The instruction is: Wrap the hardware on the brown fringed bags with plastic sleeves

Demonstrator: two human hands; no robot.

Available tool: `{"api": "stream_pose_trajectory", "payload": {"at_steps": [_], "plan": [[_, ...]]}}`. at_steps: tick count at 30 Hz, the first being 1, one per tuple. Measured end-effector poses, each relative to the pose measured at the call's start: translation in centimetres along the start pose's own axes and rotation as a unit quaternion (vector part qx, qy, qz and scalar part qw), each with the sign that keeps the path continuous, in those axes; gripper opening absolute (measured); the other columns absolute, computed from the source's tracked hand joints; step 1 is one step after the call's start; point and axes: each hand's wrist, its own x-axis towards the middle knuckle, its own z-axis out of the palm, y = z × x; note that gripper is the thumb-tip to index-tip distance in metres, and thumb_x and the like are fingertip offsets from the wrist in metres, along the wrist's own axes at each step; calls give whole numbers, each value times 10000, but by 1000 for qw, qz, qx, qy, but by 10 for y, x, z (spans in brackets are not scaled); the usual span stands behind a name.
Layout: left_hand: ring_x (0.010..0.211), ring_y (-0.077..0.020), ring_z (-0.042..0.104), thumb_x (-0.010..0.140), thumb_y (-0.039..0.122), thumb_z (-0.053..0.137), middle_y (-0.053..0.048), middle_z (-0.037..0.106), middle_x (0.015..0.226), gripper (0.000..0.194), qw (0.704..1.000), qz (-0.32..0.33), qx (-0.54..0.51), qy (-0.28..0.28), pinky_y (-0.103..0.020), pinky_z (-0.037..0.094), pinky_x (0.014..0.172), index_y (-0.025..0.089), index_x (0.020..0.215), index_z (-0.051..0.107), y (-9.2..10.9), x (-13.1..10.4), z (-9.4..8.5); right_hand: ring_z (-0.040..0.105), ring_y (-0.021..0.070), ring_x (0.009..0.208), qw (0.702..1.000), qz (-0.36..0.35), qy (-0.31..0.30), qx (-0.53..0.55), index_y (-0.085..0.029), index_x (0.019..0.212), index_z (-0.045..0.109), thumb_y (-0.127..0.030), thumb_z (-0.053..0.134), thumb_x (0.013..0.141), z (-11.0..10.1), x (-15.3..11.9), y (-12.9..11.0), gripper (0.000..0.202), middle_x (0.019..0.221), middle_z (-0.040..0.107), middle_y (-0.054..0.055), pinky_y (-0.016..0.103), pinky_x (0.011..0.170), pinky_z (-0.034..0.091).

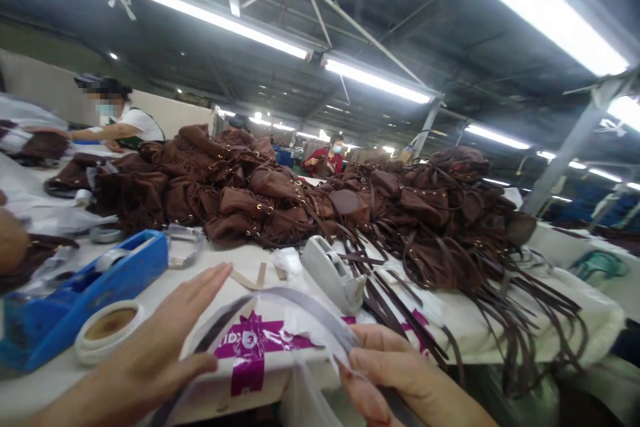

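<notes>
A long strap (306, 303), dark at its left end and covered by pale, translucent film toward the right, arches between my two hands. My right hand (395, 370) pinches it at the right, thumb against fingers. My left hand (155, 333) is open, fingers stretched forward and thumb apart; the strap's dark part runs down beside the thumb. Below the arch hangs clear plastic film (310, 387). Left of my left hand are a blue tape dispenser (100, 293) and a white roll of tape (107, 330). A grey tape dispenser (333, 273) stands just beyond the strap.
Brown bags (270, 193) with dark straps are heaped across the white table (540, 293); many straps (520, 327) dangle over its edge. Purple printed tape (250, 353) sticks to the near edge. One co-worker (120, 120) leans in at left; another person (327, 159) is behind the heap.
</notes>
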Motion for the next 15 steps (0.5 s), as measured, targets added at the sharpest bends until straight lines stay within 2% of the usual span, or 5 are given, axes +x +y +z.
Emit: {"api": "stream_pose_trajectory", "payload": {"at_steps": [3, 5, 7, 10, 15], "plan": [[1400, -336, 422, 796, 230, 605, -87, 437, 1548, 770, 994, 98, -32, -23, -559, 214, 1195, 283, 1525, 364, 56, 22, 5, 457, 29, 301, 999, 22, -32, -37, -114, 727, 642, -404, 837, 683, 16, 18, 4, 352, 465, 586, -35, 93, 306, 361], [1264, -281, 573, 817, 165, 494, -82, 612, 1393, 608, 985, 122, -84, -84, -457, 355, 1142, 264, 1416, 526, 75, 36, 13, 462, 36, 288, 998, 27, -39, -41, -111, 695, 639, -430, 832, 674, 21, 27, 8, 373, 460, 586, -31, 104, 294, 360], [1110, -247, 663, 808, 135, 429, -88, 713, 1221, 510, 985, 69, -120, -107, -344, 479, 991, 230, 1261, 643, 73, 43, 23, 476, 43, 293, 998, 34, -41, -26, -116, 736, 644, -438, 830, 682, 18, 32, 13, 376, 485, 602, -31, 112, 296, 355], [933, -244, 694, 807, 160, 417, -77, 753, 1007, 383, 987, -48, -127, -89, -306, 501, 821, 214, 1079, 682, 46, 43, 33, 439, 18, 325, 995, 40, -85, -20, -109, 817, 658, -466, 835, 706, 7, 31, 21, 414, 505, 600, -41, 96, 325, 305], [591, -176, 557, 913, 347, 413, 1, 603, 619, 272, 959, -102, -215, -156, -243, 416, 586, 211, 774, 604, 24, 31, 37, 401, 2, 391, 992, -4, -123, 27, -121, 837, 652, -458, 815, 783, 4, 18, 22, 378, 525, 539, -65, 96, 411, 317]]}}
